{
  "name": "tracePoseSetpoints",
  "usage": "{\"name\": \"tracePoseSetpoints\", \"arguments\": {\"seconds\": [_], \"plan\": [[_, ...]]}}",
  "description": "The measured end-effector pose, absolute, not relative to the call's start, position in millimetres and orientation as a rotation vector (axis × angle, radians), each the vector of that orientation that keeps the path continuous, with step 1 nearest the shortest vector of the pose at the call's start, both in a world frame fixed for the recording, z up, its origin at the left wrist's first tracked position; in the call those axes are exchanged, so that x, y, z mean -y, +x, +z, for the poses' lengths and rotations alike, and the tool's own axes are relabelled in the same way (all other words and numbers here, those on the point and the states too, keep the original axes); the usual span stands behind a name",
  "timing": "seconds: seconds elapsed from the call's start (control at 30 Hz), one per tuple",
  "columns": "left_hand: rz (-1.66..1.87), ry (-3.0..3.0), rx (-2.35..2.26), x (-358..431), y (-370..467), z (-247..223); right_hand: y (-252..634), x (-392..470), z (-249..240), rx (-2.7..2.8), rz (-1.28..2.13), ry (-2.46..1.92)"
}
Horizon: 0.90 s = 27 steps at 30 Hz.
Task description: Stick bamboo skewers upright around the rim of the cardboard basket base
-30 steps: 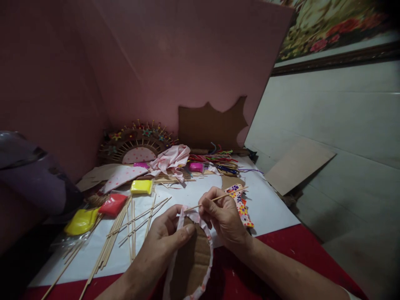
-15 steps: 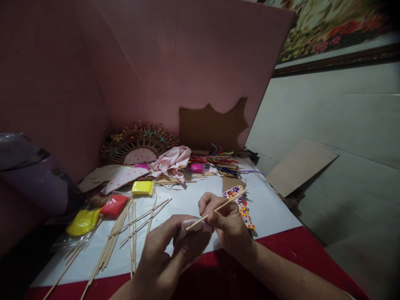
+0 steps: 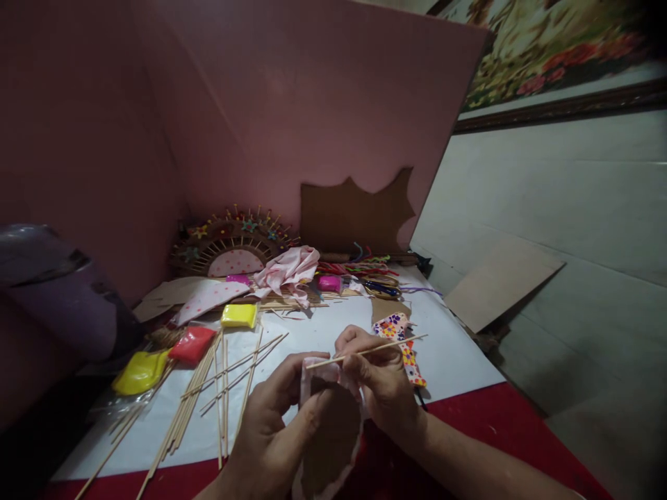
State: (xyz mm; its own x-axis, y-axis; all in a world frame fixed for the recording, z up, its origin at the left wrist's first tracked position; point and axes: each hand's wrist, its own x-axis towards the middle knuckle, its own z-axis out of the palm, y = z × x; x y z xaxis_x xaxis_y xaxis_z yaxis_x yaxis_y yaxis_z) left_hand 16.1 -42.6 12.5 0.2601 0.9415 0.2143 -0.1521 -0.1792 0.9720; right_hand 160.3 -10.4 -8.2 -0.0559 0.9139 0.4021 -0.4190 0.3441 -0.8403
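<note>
My left hand (image 3: 278,420) is closed on a cardboard piece (image 3: 333,437) edged with folded pale pink cloth, its bare brown face turned toward me. A thin wooden stick (image 3: 399,342) is pinched in my right hand (image 3: 383,375), between thumb and fingers. The stick's left end lies across the cloth-edged top of the cardboard, and its other end points right. My right fingertips are close to the cardboard's upper right edge; whether they touch it I cannot tell. Just beyond that hand lies a flower-patterned piece (image 3: 414,361), partly hidden by it.
Loose wooden sticks (image 3: 182,403) lie at left on white paper (image 3: 458,354) over a red cloth (image 3: 500,423). Yellow (image 3: 238,315) and red (image 3: 192,345) clay packets sit nearby. Behind are crumpled pink cloth (image 3: 289,267), scissors (image 3: 383,285) and a decorated cardboard fan shape (image 3: 234,243).
The cardboard has tipped up, showing more of its brown face. The stick has turned flatter, its left end now higher on the cardboard's top edge. Both hands keep their hold.
</note>
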Motion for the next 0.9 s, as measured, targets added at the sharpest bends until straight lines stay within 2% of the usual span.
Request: {"name": "tracePoseSetpoints", "arguments": {"seconds": [0.43, 0.9], "plan": [[1.128, 1.191, -0.704, 41.2, 20.1, 12.5, 156.5, 15.1, -8.8, 1.244, 1.049, -0.662], [1.061, 1.026, -0.632, 39.1, 18.6, 9.9, 156.1, 13.8, -6.7, 1.168, 1.170, -0.737]]}}
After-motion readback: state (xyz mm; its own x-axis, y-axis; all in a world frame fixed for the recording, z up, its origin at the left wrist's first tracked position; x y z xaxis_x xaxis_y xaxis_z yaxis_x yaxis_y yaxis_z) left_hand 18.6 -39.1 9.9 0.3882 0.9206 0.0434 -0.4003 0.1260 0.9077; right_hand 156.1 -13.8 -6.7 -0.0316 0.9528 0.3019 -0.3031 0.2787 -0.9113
